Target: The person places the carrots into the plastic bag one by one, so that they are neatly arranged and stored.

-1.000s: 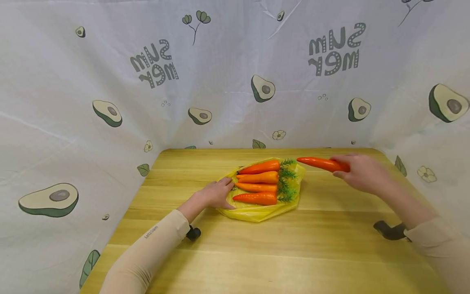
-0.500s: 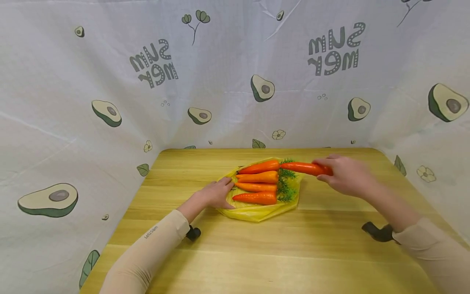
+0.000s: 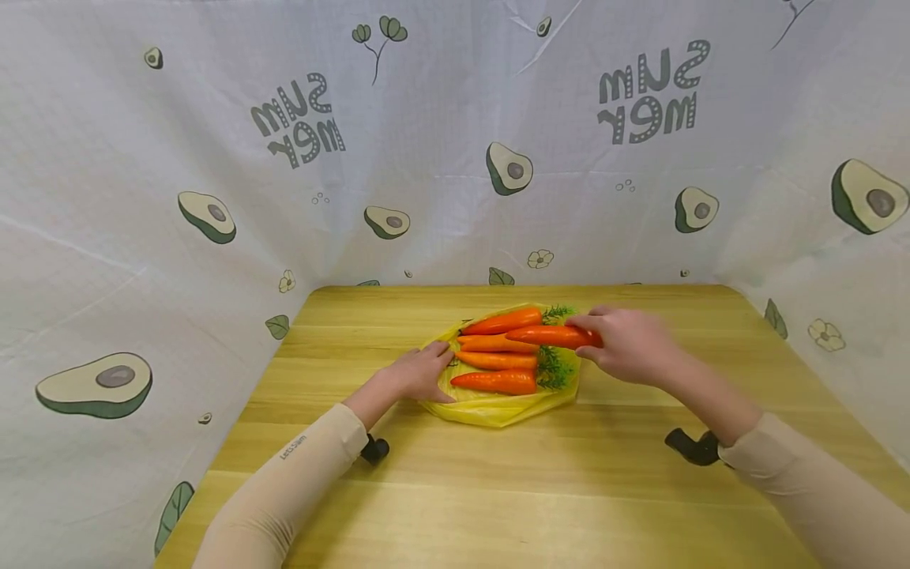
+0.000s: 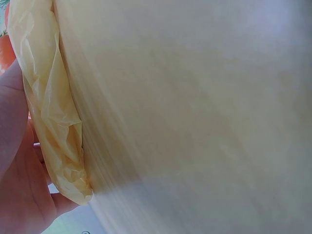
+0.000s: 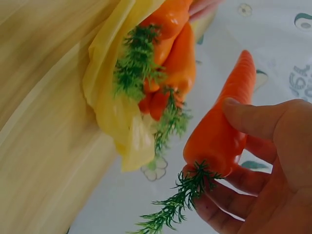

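My right hand [image 3: 633,341] grips an orange-red carrot [image 3: 550,337] by its thick end, thumb on one side and fingers round the other. Its tip points left and overlaps the orange carrots in the head view; a green leafy top [image 5: 185,197] hangs from its blunt end. Several carrots [image 3: 495,383] lie side by side in a yellow plastic bag [image 3: 498,413], tips to the left, leafy tops to the right. My left hand [image 3: 418,373] holds the bag's left rim, thumb toward the near side. In the left wrist view crumpled bag film [image 4: 58,112] lies against this hand.
The bag rests on a wooden table [image 3: 455,490]. A white curtain [image 3: 441,95] with avocado prints hangs behind and at both sides. Dark wrist-worn camera parts show below the left wrist [image 3: 374,450] and right wrist [image 3: 691,447].
My right hand has moved left with the carrot, from beyond the bag's right edge to over the other carrots. My left hand has stayed at the bag.
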Demonstrator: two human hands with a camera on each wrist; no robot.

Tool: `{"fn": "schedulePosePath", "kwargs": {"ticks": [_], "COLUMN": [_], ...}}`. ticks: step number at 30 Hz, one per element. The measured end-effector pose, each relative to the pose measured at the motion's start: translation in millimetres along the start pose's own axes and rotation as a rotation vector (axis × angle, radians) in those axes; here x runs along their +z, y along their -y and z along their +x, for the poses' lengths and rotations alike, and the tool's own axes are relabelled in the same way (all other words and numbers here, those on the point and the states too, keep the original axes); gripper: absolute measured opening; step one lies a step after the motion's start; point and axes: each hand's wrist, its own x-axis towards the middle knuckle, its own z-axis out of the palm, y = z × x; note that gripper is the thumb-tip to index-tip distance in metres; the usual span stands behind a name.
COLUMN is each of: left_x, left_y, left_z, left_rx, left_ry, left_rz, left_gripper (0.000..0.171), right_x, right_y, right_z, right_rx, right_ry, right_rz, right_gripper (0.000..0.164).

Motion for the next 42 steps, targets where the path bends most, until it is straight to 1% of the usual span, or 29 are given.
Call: {"fn": "schedulePosePath", "kwargs": {"ticks": [10, 14, 21, 27, 36, 42], "left_x": [-0.3, -0.7, -1.4, -1.6, -1.0, 0.0], "left_y": [-0.7, -0.4, -0.9, -1.3, -0.1, 0.0], "left_z": [1.2, 0.9, 0.7, 0.3, 1.0, 0.6], "left_rx": [-0.007, -0.009, -0.006, -0.006, -0.003, 0.005], "left_ry": [0.007, 0.006, 0.009, 0.003, -0.002, -0.009], "left_rz": [0.01, 0.02, 0.009, 0.014, 0.019, 0.027], "left_gripper": [0.097, 0.097, 0.098, 0.097, 0.096, 0.095], "right_x": [18.9, 25.6, 34.8, 42.1, 47.6, 57.6], "right_y": [17.3, 23.3, 35.9, 45.6, 60.1, 67.1], "right_z": [16.0, 21.4, 26.6, 30.1, 35.9, 39.1], "right_rx": [-0.051, -0.065, -0.1, -0.117, -0.132, -0.157], "right_ry": [-0.002, -0.001, -0.023, -0.036, -0.014, -0.017], "right_rz": [-0.029, -0.048, -0.116, -0.123, -0.15, -0.136], "right_gripper": [0.04, 0.042, 0.045, 0.042, 0.037, 0.031]}}
